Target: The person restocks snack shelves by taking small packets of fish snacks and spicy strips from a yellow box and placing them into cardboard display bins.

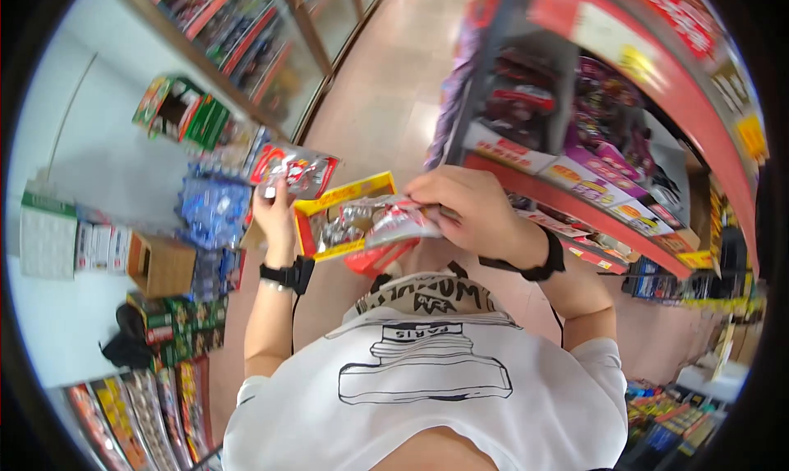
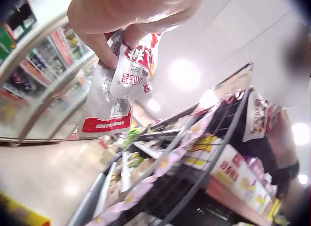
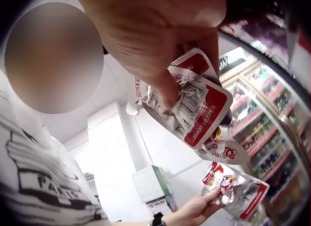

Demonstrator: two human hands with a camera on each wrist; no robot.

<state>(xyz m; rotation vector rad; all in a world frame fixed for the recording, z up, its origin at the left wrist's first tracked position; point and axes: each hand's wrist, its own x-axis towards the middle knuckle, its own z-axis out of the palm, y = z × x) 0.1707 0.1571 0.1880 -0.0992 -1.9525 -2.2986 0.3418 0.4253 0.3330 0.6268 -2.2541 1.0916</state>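
Observation:
My left hand (image 1: 275, 212) pinches silver-and-red snack pouches (image 1: 300, 173). In the left wrist view these pouches (image 2: 108, 102) overlap, with thumb and fingers at their top end. My right hand (image 1: 477, 212) grips a bunch of similar pouches (image 3: 194, 114), their red ends and a barcode showing in the right wrist view. In the head view that bunch reaches over an open yellow-and-red display box (image 1: 349, 193), in front of the white shirt. Silver packaging shows inside the box. The left hand is just beyond the box's left end, the right hand at its right end.
On the right a red-edged shelf (image 1: 608, 196) carries cartons of snack packs. Glass-door coolers (image 1: 246, 39) line the far left. By the left wall are blue-wrapped bottles (image 1: 215, 208), a brown carton (image 1: 162, 265) and a green box (image 1: 201, 122). Tiled aisle floor (image 1: 382, 85) runs ahead.

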